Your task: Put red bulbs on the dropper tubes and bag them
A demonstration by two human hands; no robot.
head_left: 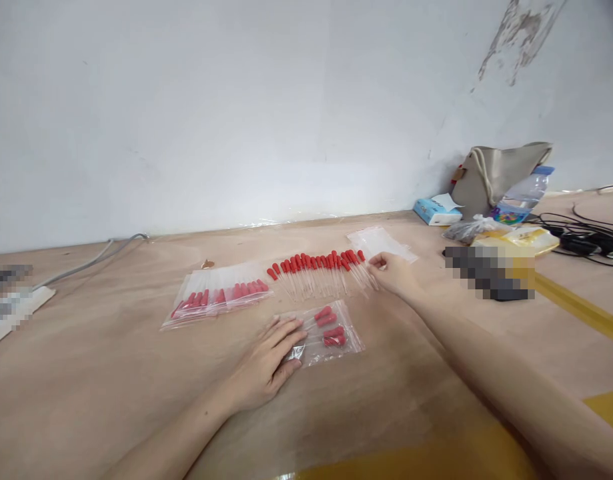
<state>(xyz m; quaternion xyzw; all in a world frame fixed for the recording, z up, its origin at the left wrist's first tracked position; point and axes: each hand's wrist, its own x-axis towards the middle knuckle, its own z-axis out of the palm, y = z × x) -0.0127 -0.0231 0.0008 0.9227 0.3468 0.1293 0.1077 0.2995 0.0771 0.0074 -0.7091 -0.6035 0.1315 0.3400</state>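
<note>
My left hand [271, 357] lies with fingers stretched out over the left end of a clear zip bag [353, 327], thumb apart along its lower edge. Inside this bag are several droppers with red bulbs [326, 317], their stems running toward my fingers. Beyond it, a row of loose red-bulbed droppers [316, 270] lies on the tabletop, bulbs pointing away. At the right end of that row, my right hand [391, 272] has its fingertips pinched at a dropper [361, 255], just below the bulb. The exact contact is partly hidden by the fingers.
Filled, overlapping zip bags of droppers [216, 293] lie left of the row. A flat clear bag [381, 243] rests behind my right hand. Farther right stand a tissue pack [436, 212], a plastic bottle [523, 197], a beige bag [501, 177] and black cables [586, 240]. A wall runs behind.
</note>
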